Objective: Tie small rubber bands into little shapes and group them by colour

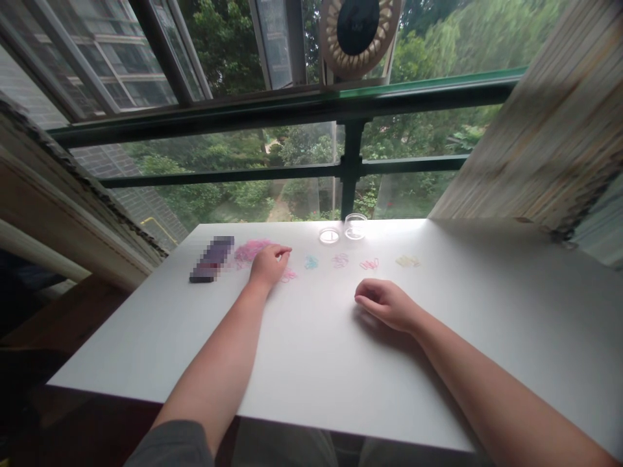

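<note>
My left hand (pixel 268 266) is at the right edge of a mixed pile of small thin pink and purple loops (pixel 253 248). Its thumb and fingers are pinched together; anything between them is too small to see. A few pink loops (pixel 289 275) lie just below that hand. My right hand (pixel 387 303) rests low over the table with its fingers curled closed, and its inside is hidden. Beyond it, small groups lie in a row: blue loops (pixel 311 262), lilac loops (pixel 340 261), pink-red loops (pixel 370 264) and yellow loops (pixel 407 261). Their exact kind cannot be made out.
Everything lies on a white table (pixel 302 363). A clear round container (pixel 355 227) and a shallow clear round dish or lid (pixel 329 236) stand at the back edge. A blurred dark oblong object (pixel 213 259) lies left of the pile. Behind are a green railing (pixel 292 172) and curtains (pixel 525 130).
</note>
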Tool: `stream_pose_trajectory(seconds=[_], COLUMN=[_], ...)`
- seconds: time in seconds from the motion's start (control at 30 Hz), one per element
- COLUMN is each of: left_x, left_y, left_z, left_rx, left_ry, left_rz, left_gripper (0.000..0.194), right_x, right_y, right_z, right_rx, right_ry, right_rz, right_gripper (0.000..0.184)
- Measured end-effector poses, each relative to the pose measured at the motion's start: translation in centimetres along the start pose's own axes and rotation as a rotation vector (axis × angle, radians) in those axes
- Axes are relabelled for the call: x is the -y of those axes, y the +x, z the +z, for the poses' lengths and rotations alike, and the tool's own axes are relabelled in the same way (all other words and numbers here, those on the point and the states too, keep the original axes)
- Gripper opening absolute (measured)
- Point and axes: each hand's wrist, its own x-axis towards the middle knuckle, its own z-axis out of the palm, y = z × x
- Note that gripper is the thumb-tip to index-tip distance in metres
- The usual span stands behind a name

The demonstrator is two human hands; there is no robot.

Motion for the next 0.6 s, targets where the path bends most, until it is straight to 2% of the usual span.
stream_pose_trajectory(seconds=[0.13,0.2,0.33,0.47,0.6], left_x=[1.6,2.8,4.8,5.0,4.4], left_y=[0.0,-0.3,-1.6,-2.2,-1.8], left_z=[-1.9,-3.2,-5.2,-5.5,-5.1], left_rx=[-0.056,-0.069,0.027,0.133,0.151], left_ry=[-0.015,0.035,0.177,0.240,0.284], left_rz=[-0.064,-0.142,-0.312,-0.363,-0.363], left_gripper=[0.026,0.027,0.026,0.028,0.027], right_x=[0.1,0.1,0.1,0.1,0.1], right_y=[-0.1,-0.1,-0.1,-0.1,0.0], right_z=[-0.1,-0.1,-0.1,0.0,0.1], right_rx=[0.004,0.006,0.003,0.011,0.012], right_ry=[0.000,0.001,0.006,0.007,0.009], right_rz=[-0.005,-0.005,-0.003,0.000,0.011], right_gripper=[0.011,0.012,0.012,0.012,0.012])
